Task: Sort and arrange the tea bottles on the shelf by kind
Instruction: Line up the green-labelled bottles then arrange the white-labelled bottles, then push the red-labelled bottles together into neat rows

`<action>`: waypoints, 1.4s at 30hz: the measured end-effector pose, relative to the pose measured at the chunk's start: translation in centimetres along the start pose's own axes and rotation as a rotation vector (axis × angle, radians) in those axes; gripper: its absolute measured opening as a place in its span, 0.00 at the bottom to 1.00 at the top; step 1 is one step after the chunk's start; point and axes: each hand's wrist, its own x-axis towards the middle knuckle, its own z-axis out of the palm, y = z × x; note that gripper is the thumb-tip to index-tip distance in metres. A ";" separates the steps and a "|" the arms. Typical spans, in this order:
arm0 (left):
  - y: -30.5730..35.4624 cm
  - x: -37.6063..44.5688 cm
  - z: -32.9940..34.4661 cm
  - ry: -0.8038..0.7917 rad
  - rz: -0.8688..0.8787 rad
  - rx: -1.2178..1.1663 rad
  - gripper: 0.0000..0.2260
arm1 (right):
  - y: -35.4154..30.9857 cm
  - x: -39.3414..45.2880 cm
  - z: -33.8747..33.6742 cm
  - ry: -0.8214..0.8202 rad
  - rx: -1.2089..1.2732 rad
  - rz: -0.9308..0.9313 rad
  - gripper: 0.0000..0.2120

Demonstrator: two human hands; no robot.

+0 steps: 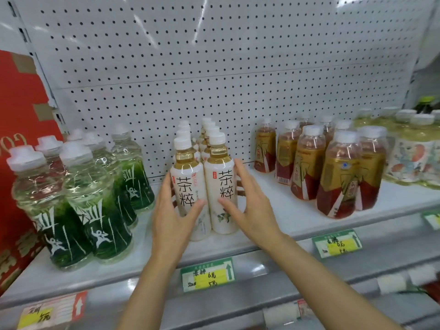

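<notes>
Two rows of slim white-label tea bottles stand mid-shelf, with the front left bottle (188, 186) and front right bottle (222, 179) side by side. My left hand (172, 215) presses the left bottle's side with straight fingers, thumb across its front. My right hand (251, 206) mirrors it on the right bottle. Green-label bottles (95, 210) are grouped at the left. Red-and-gold-label bottles (340, 177) are grouped at the right. Floral-label bottles (414, 158) stand at the far right.
The white shelf (285, 217) shows bare gaps on both sides of the white-label rows. A pegboard back wall (214, 67) rises behind. A red carton (19, 115) stands at the far left. Price tags (208, 275) hang along the shelf's front rail.
</notes>
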 end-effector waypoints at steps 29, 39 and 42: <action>15.5 -3.7 24.3 -0.272 -0.112 0.091 0.36 | 15.3 -4.6 -26.2 0.152 -0.138 0.199 0.37; 14.8 -3.3 22.0 -0.229 -0.129 0.102 0.34 | 14.8 -0.8 -23.9 0.177 -0.288 0.444 0.43; 14.4 -3.1 21.9 -0.244 -0.138 0.067 0.34 | 15.4 -0.5 -24.9 0.061 -0.047 0.450 0.36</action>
